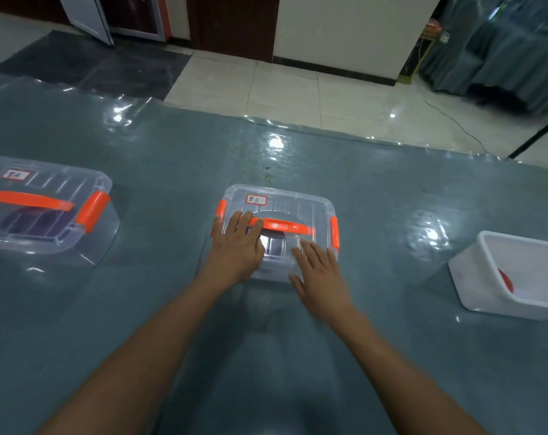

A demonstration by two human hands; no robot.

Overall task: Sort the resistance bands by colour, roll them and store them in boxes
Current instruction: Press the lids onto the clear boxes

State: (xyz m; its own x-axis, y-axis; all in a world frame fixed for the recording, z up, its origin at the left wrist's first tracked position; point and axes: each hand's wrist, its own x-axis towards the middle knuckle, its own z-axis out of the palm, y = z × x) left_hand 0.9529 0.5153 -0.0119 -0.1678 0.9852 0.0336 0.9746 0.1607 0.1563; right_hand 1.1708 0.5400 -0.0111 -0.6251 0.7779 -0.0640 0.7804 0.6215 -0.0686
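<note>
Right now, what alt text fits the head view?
The left hand and right hand lie flat on top of a closed clear box holding dark bands, mid-table. A second clear box with purple bands sits at left; an open white tub stands at right.

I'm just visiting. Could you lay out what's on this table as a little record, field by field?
Surface: grey-blue table under clear plastic sheet
Middle: clear plastic box with orange handle, lid on, dark bands inside
Left hand: flat on that lid, fingers at the handle's end
Right hand: flat on the lid's near right part
Left side: second clear orange-handled box, lid on, purple bands inside
Right side: open white plastic tub, something red inside
</note>
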